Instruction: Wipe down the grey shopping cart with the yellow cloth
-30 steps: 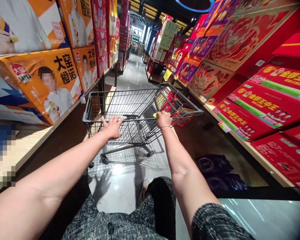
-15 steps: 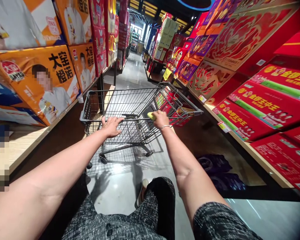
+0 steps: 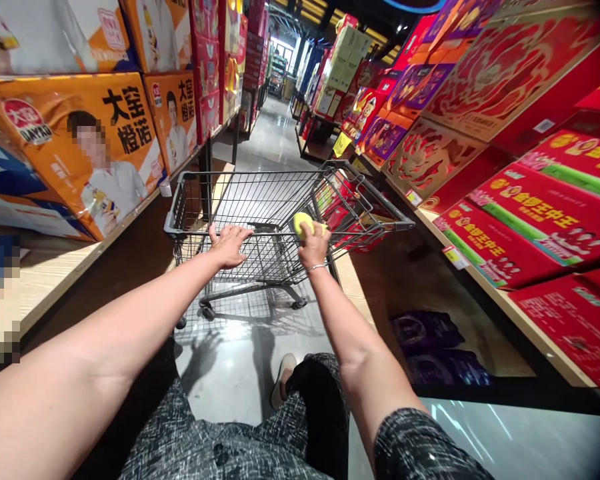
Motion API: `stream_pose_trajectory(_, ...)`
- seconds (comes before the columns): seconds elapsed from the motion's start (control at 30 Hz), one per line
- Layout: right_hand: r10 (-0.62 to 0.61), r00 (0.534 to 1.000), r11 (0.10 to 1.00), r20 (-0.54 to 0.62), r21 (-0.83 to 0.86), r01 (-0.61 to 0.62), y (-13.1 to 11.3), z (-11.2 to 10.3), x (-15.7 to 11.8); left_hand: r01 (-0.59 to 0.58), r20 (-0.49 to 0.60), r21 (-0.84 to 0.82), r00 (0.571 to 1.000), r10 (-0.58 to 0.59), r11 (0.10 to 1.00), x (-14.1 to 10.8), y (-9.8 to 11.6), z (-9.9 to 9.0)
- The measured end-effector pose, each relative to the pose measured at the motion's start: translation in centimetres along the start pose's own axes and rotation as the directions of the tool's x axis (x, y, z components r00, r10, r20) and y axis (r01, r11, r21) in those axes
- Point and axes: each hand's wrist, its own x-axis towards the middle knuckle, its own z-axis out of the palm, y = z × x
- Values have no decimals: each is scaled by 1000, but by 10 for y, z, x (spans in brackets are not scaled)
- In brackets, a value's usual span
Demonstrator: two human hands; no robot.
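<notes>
Since the earlier frames the right hand [image 3: 314,248] has slid along the near rail of the shopping cart [image 3: 260,257], away from the cart's right end and closer to the left hand [image 3: 227,248], and the yellow pad [image 3: 300,220] it holds now shows more fully. The left hand keeps about the same place on the cart.

The right hand is curled around the yellow pad, with its fingers bent over it; whether that is a cloth or a sponge, I cannot tell. The pad is at the cart's near rail, right of its middle, and sticks out beyond the fingers on the side toward the left hand. A thin bracelet [image 3: 317,267] circles the right wrist. The left hand is released, its fingers spread over the same rail, left of the cart's middle, gripping nothing.

Left of the cart, orange boxes [image 3: 125,133] stand on a wooden shelf [image 3: 55,280]. Right of the cart, red boxes [image 3: 525,207] are stacked on another shelf, with purple bags [image 3: 430,333] lying lower down, beneath that shelf. Below the cart, its wheels [image 3: 207,309] rest on the shiny floor [image 3: 220,393], and nearer than the wheels is one pale shoe [image 3: 286,370]
</notes>
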Motion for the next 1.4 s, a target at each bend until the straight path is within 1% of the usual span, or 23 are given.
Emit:
stream_pose_trajectory(0.1, -162, 986, 985, 29, 64, 160, -40, 32, -21, 1, 2, 0, 1000, -1, 1000, -2, 1, -2)
stream_pose_trajectory(0.2, -235, 968, 970, 84, 83, 229, -65, 67, -45, -1, -6, -11, 1000, 1, 1000, -4, 1, -2)
stream_pose_trajectory(0.27, -276, 952, 959, 136, 107, 262, -74, 90, -63, -6, -19, -22, 1000, 5, 1000, -4, 1, -1)
stream_pose_trajectory(0.3, -307, 934, 950, 181, 122, 288, -76, 102, -73, -7, -21, -26, 1000, 6, 1000, -4, 1, -1)
stream_pose_trajectory(0.4, -399, 850, 917, 345, 162, 365, -79, 131, -100, 2, -2, -27, 1000, -2, 1000, -5, 2, -2)
stream_pose_trajectory(0.47, -424, 815, 906, 396, 171, 388, -77, 142, -110, 8, 6, -31, 1000, -8, 999, -6, 3, -3)
stream_pose_trajectory(0.53, -440, 808, 898, 393, 175, 404, -69, 141, -109, 6, -3, -39, 1000, -6, 999, -7, 4, -4)
stream_pose_trajectory(0.57, -450, 806, 893, 384, 176, 414, -63, 137, -104, 6, -9, -42, 1000, -6, 999, -7, 4, -4)
stream_pose_trajectory(0.63, -464, 808, 886, 364, 174, 430, -45, 119, -86, 9, -16, -48, 1000, -10, 999, -8, 5, -4)
stream_pose_trajectory(0.67, -458, 820, 889, 343, 164, 427, -34, 107, -74, 10, -17, -54, 1000, -11, 999, -8, 6, -3)
stream_pose_trajectory(0.7, -438, 846, 899, 305, 145, 413, -22, 93, -62, 12, -18, -59, 1000, -13, 998, -8, 7, -3)
stream_pose_trajectory(0.73, -408, 879, 913, 248, 120, 390, -10, 79, -49, 15, -18, -65, 1000, -16, 998, -8, 8, -3)
stream_pose_trajectory(0.8, -313, 948, 949, 62, 60, 309, 12, 52, -27, 24, -20, -70, 999, -25, 997, -9, 9, -3)
stream_pose_trajectory(0.87, -208, 972, 977, -112, 21, 212, 26, 36, -15, 28, -29, -68, 999, -30, 997, -9, 10, -2)
stream_pose_trajectory(0.9, -161, 975, 986, -155, 13, 165, 29, 33, -14, 25, -34, -66, 999, -28, 997, -9, 11, -1)
stream_pose_trajectory(0.93, -115, 980, 993, -164, 10, 118, 28, 36, -17, 21, -40, -65, 999, -23, 998, -9, 10, 0)
stream_pose_trajectory(0.97, -73, 988, 997, -137, 10, 75, 26, 42, -22, 14, -47, -65, 999, -18, 998, -9, 10, 1)
stream_pose_trajectory(1.03, -37, 999, 999, 25, 22, 36, 14, 64, -40, 6, -56, -65, 998, -9, 998, -9, 9, 2)
stream_pose_trajectory(1.1, -69, 972, 997, 224, 53, 59, 0, 91, -64, 2, -59, -65, 998, -5, 998, -8, 7, 2)
stream_pose_trajectory(1.17, -141, 923, 989, 358, 100, 113, -13, 116, -87, 0, -58, -64, 998, -4, 998, -7, 5, 3)
stream_pose_trajectory(1.23, -198, 888, 978, 415, 139, 154, -20, 132, -103, -5, -63, -66, 998, 1, 998, -7, 3, 4)
stream_pose_trajectory(1.3, -240, 861, 969, 448, 164, 185, -20, 138, -107, -16, -73, -69, 997, 11, 997, -7, 2, 5)
stream_pose_trajectory(1.4, -277, 846, 960, 455, 177, 219, -4, 128, -95, -27, -84, -78, 996, 20, 997, -7, 1, 6)
